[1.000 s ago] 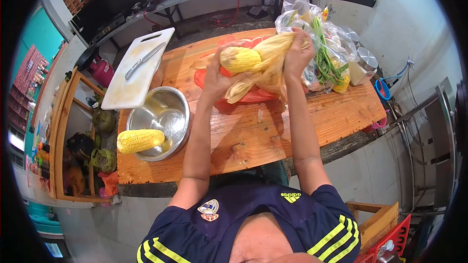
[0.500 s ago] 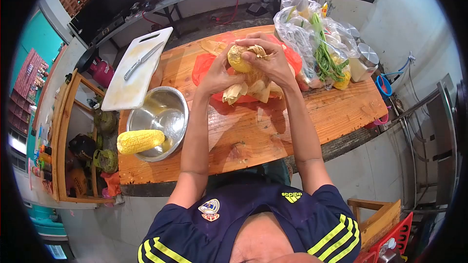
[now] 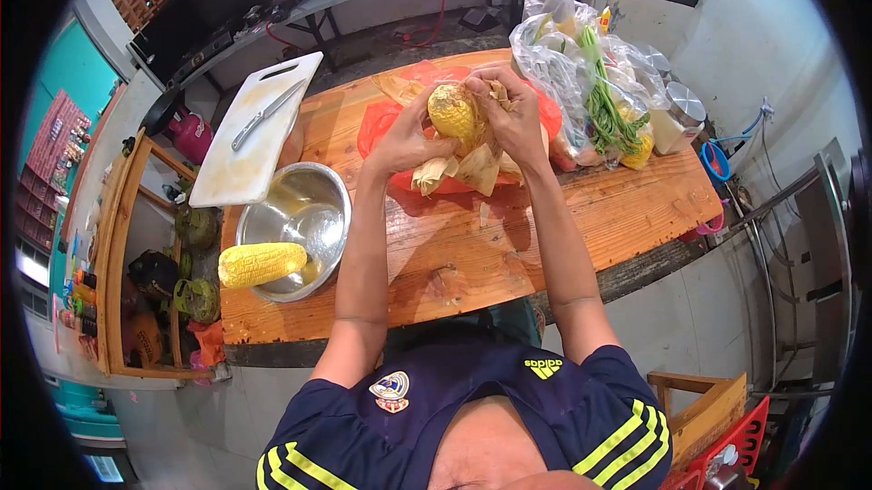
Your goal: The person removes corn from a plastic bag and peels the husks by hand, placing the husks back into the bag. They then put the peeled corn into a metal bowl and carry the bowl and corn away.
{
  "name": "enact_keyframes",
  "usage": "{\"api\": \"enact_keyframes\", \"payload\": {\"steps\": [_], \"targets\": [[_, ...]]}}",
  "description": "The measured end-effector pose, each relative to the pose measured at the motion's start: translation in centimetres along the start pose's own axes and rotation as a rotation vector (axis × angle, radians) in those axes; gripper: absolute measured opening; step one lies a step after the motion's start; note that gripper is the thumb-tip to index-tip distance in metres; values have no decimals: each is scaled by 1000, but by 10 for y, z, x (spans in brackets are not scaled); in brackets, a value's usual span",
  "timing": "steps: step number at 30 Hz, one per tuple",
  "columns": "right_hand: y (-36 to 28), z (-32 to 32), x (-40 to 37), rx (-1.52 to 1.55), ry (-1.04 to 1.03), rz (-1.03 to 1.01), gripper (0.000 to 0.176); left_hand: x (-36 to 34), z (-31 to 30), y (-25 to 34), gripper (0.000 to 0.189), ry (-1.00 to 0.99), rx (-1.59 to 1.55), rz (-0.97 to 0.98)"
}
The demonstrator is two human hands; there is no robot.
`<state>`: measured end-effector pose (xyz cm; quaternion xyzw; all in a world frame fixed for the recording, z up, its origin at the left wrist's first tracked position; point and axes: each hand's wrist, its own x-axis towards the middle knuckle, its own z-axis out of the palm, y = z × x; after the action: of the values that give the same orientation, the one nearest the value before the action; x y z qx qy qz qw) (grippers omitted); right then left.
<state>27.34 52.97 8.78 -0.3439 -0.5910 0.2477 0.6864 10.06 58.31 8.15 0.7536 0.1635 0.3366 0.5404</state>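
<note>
An ear of corn [image 3: 452, 114], partly bared with its tip up, is held over the middle of the table. My left hand [image 3: 404, 138] wraps around its left side. On the other side, my right hand [image 3: 510, 118] is closed on a bunch of dry husk [image 3: 499, 95] beside the cob. Loose husk leaves [image 3: 477, 170] hang beneath the ear, over a red plastic bag [image 3: 377, 127]. To the left, a peeled ear of corn [image 3: 262, 265] rests across the rim of a steel bowl [image 3: 338, 195].
A knife [image 3: 266, 115] lies on a white cutting board [image 3: 227, 163] at the table's left edge. Clear bags of vegetables [image 3: 549, 63] and a lidded jar [image 3: 681, 113] stand at the right on the wooden table [image 3: 627, 227]. A wooden shelf [image 3: 113, 263] is at far left.
My right hand has shifted off the top of the ear to the right, taking husk with it. More yellow kernels show now. My left hand stays nearly in place.
</note>
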Motion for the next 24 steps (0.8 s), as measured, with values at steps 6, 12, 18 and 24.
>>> {"api": "enact_keyframes", "payload": {"steps": [6,12,18,24], "targets": [[-8,-2,4,-128,-101,-134,16,1,-2,2,82,-35,-2,8],[0,4,4,-237,69,-132,14,3,2,-1,80,10,-10,21],[8,1,1,-82,130,-18,16,0,-7,-8,80,25,-12,2],[4,0,1,-133,-66,-97,16,1,-11,-10,81,5,-63,23]]}}
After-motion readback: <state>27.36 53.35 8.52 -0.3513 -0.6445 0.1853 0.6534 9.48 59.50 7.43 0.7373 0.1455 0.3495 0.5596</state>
